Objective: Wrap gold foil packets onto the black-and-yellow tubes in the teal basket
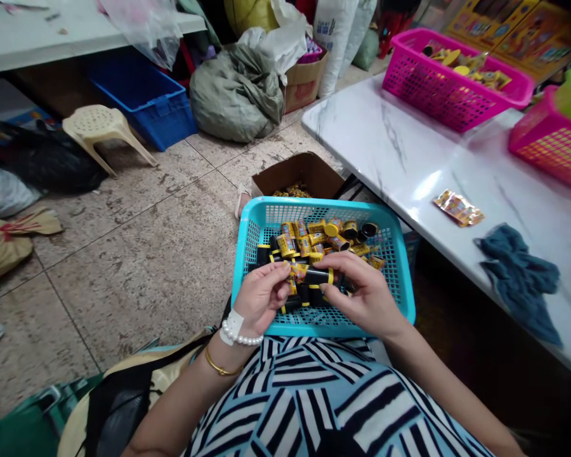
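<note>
Over a turquoise basket (pixel 409 298) on my lap, both hands meet at one small black tub with a yellow rim (pixel 318 275). My right hand (pixel 361 289) grips it between thumb and fingers. At its left end is a yellow printed wrapper (pixel 297 273), pinched by the thumb and finger of my left hand (pixel 261 289). Whether the wrapper is around the tub or only against it, I cannot tell. Beneath and behind lie several yellow-wrapped tubs (pixel 288 245) and bare black tubs (pixel 263 254), partly hidden by my hands.
A cardboard box (pixel 323 174) with small yellow pieces stands beyond the basket. On the marble-patterned table (pixel 361 133) at right are a pink basket (pixel 428 101), a flat printed wrapper (pixel 459 208) and a blue cloth (pixel 518 273). A stool (pixel 95 120) and blue crate (pixel 166 117) stand left.
</note>
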### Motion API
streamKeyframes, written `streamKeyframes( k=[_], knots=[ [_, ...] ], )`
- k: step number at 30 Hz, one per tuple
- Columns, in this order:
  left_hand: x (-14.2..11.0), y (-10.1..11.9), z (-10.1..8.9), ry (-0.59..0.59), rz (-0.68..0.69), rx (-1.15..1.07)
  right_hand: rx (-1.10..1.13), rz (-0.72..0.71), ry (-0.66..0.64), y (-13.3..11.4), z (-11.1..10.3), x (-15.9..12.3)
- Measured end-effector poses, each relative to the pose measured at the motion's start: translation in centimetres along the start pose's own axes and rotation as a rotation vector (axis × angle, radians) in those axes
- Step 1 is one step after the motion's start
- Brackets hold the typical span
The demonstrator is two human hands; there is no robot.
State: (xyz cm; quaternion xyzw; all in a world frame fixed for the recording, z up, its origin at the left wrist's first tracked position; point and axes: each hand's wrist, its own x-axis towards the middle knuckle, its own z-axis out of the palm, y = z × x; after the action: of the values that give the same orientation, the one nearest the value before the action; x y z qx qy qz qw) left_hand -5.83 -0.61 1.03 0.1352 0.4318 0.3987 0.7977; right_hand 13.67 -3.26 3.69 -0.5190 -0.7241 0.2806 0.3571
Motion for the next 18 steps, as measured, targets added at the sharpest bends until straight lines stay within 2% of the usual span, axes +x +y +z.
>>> streamKeyframes(
  k=[3,8,13,18],
  knots=[
    [-0.08,-0.05,-0.02,0.023,0.041,0.08,-0.094,-0.079,-0.007,-0.34,-0.15,0.34],
    [0.18,-0.06,-0.36,0.024,0.103,0.143,-0.076,-0.059,0.041,-0.78,0.2,0.76],
    [0.59,-0.2,-0.53,0.015,0.055,0.035,-0.065,-0.054,0.023,-0.63,0.4,0.78],
    [0.35,-0.19,-0.27,0.006,0.061,-0.014,-0.049,-0.092,-0.069,-0.38,0.55,0.58]
  ],
)
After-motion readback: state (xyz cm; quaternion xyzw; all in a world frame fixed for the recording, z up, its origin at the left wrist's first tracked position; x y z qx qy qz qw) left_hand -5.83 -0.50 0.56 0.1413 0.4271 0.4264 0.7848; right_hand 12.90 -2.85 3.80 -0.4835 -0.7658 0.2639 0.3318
